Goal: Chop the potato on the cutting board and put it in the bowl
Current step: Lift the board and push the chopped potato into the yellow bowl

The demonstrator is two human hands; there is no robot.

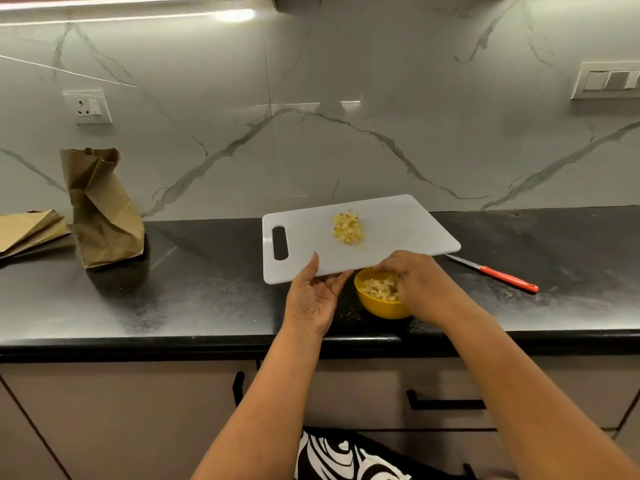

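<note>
Left hand [313, 299]: grip pinched on the near edge of the white cutting board [398, 233], which is held over the counter [207, 289]. Right hand [412, 282]: grip loosely curled over the yellow bowl [372, 303]; contents cannot be told. Diced potato [348, 227]: pale yellow heap at board centre, beyond both hands, right hand nearer.

Left hand [313, 296] under tilted cutting board [398, 230], right hand [412, 282] over bowl [375, 306]

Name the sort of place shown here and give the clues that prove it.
Most likely a home kitchen: a dark countertop against a marble-look backsplash, cabinet drawers below it, and a cutting board with chopped potato.
</note>
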